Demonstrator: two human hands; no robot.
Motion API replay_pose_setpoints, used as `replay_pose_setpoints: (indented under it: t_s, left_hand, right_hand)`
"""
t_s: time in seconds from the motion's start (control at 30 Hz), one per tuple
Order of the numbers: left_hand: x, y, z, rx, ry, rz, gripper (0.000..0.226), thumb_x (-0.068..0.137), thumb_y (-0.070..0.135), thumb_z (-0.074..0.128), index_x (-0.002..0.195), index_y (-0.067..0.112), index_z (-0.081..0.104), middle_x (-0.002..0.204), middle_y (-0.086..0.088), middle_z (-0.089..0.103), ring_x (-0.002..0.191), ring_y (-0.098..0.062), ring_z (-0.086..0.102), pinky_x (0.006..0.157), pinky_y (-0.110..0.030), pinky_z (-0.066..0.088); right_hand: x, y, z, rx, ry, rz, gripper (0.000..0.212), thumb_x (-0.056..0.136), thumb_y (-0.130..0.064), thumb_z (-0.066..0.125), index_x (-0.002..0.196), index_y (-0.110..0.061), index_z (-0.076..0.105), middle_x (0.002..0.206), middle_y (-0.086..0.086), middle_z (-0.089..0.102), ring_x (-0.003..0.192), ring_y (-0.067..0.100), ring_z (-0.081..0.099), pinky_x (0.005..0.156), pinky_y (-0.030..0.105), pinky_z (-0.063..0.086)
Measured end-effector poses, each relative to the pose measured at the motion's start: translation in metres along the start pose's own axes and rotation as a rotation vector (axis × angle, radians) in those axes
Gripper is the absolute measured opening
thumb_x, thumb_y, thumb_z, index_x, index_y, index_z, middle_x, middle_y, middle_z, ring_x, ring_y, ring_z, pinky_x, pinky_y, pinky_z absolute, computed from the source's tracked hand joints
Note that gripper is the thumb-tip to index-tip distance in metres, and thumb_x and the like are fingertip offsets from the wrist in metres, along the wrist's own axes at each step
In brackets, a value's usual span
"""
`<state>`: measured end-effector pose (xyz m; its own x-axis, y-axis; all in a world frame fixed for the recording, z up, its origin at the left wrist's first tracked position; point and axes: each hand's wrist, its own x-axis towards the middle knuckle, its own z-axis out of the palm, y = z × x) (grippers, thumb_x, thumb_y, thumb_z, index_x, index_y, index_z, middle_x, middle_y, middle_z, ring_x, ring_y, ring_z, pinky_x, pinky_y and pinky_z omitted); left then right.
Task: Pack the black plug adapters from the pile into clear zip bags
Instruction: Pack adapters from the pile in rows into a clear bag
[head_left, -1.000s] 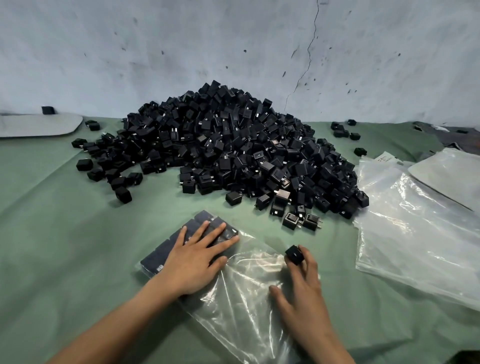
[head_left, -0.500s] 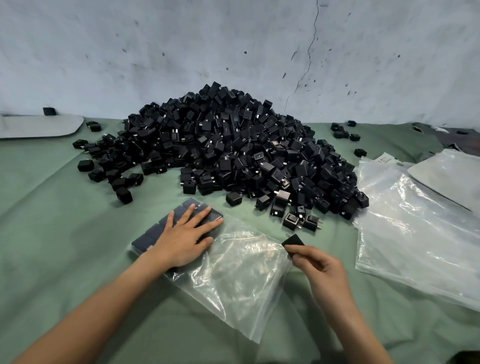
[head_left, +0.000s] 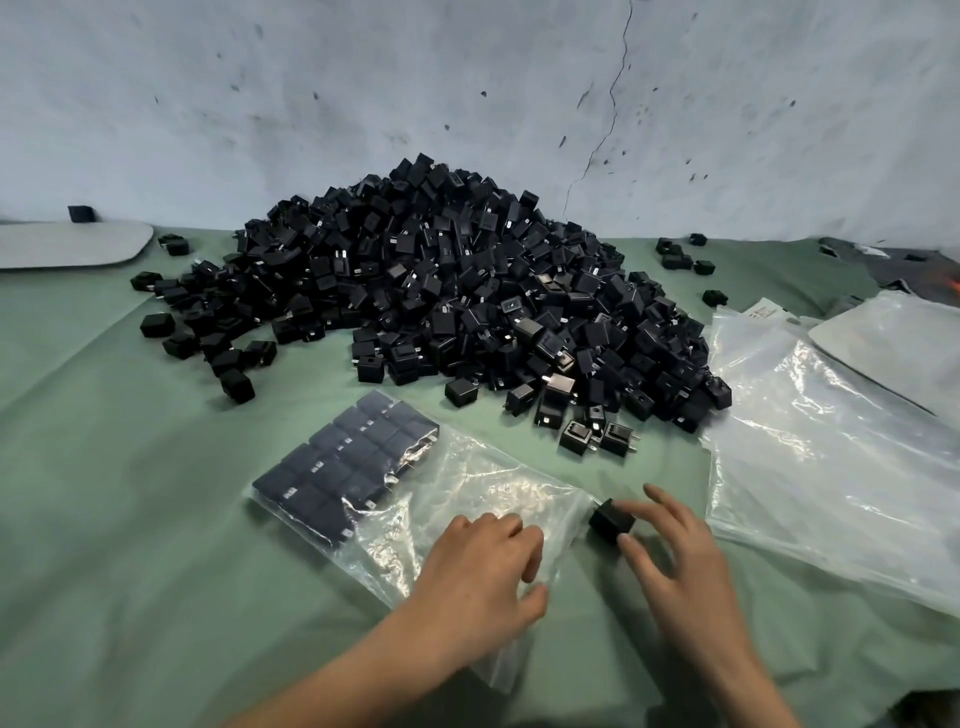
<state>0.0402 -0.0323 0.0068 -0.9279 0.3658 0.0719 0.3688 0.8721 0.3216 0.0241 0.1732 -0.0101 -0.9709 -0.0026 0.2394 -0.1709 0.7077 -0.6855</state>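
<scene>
A big pile of black plug adapters (head_left: 467, 291) fills the middle of the green cloth. In front of it lies a clear zip bag (head_left: 467, 499) with several adapters (head_left: 348, 462) packed in flat rows at its far left end. My left hand (head_left: 483, 571) lies on the bag's near right end, fingers curled over the plastic at its mouth and thumb at the edge. My right hand (head_left: 675, 561) pinches one black adapter (head_left: 610, 519) between thumb and fingers, right beside the bag's mouth.
A stack of empty clear bags (head_left: 831, 457) lies to the right, close to my right hand. Loose adapters (head_left: 597, 436) sit at the pile's front edge, with more scattered to the left (head_left: 236, 384). A grey mat (head_left: 67, 244) lies far left by the wall.
My left hand left the packed adapters and slid right to the bag's mouth. My right hand, still pinching the single adapter, now has it at the bag's mouth.
</scene>
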Motion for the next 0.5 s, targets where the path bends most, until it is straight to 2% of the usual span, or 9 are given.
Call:
replay_pose_setpoints:
  t_s: [0.07, 0.17, 0.27, 0.37, 0.43, 0.5]
  left_hand:
    - [-0.001, -0.002, -0.001, -0.009, 0.040, -0.007, 0.015, 0.093, 0.042, 0.045, 0.089, 0.028, 0.043, 0.089, 0.012, 0.041, 0.082, -0.008, 0.037, 0.087, -0.029, 0.034]
    - [-0.003, -0.003, -0.002, -0.031, 0.049, -0.028, 0.014, 0.094, 0.041, 0.045, 0.089, 0.028, 0.046, 0.088, 0.013, 0.042, 0.079, -0.009, 0.042, 0.078, -0.026, 0.036]
    - [-0.004, -0.001, -0.003, -0.043, 0.042, -0.041, 0.013, 0.093, 0.041, 0.044, 0.086, 0.029, 0.043, 0.087, 0.013, 0.044, 0.078, -0.010, 0.047, 0.069, -0.025, 0.033]
    - [-0.005, 0.001, -0.006, -0.069, 0.059, -0.039, 0.014, 0.092, 0.040, 0.044, 0.086, 0.028, 0.045, 0.087, 0.011, 0.046, 0.079, -0.012, 0.051, 0.067, -0.025, 0.037]
    - [-0.006, 0.002, -0.010, -0.090, 0.073, -0.021, 0.014, 0.091, 0.039, 0.045, 0.084, 0.028, 0.042, 0.085, 0.010, 0.044, 0.078, -0.013, 0.050, 0.066, -0.025, 0.035]
    - [-0.010, 0.005, -0.013, -0.101, 0.081, 0.000, 0.015, 0.090, 0.038, 0.046, 0.082, 0.029, 0.038, 0.085, 0.010, 0.039, 0.077, -0.015, 0.050, 0.066, -0.027, 0.034]
  right_hand:
    - [-0.003, 0.006, 0.001, -0.108, -0.083, -0.053, 0.024, 0.083, -0.012, 0.071, 0.099, -0.030, 0.071, 0.138, 0.002, 0.049, 0.136, 0.026, 0.033, 0.110, 0.042, 0.027]
    - [-0.003, 0.011, 0.005, -0.199, -0.184, -0.009, 0.019, 0.087, -0.019, 0.067, 0.102, -0.028, 0.073, 0.138, 0.001, 0.049, 0.142, 0.024, 0.021, 0.113, 0.037, 0.020]
    - [-0.002, 0.009, 0.003, -0.146, -0.178, 0.000, 0.023, 0.087, -0.015, 0.067, 0.104, -0.029, 0.073, 0.126, 0.005, 0.056, 0.138, 0.025, 0.029, 0.112, 0.038, 0.024]
    - [-0.013, 0.004, 0.000, -0.060, -0.147, -0.117, 0.029, 0.083, -0.011, 0.071, 0.100, -0.035, 0.074, 0.116, -0.001, 0.059, 0.130, 0.023, 0.038, 0.106, 0.042, 0.030]
    - [-0.027, -0.004, 0.000, 0.008, -0.103, -0.252, 0.024, 0.082, -0.021, 0.069, 0.096, -0.039, 0.075, 0.114, -0.006, 0.061, 0.124, 0.017, 0.044, 0.099, 0.040, 0.036]
    - [-0.038, -0.013, 0.004, 0.049, -0.088, -0.362, 0.023, 0.081, -0.031, 0.059, 0.095, -0.040, 0.075, 0.112, -0.005, 0.063, 0.117, 0.012, 0.047, 0.092, 0.031, 0.041]
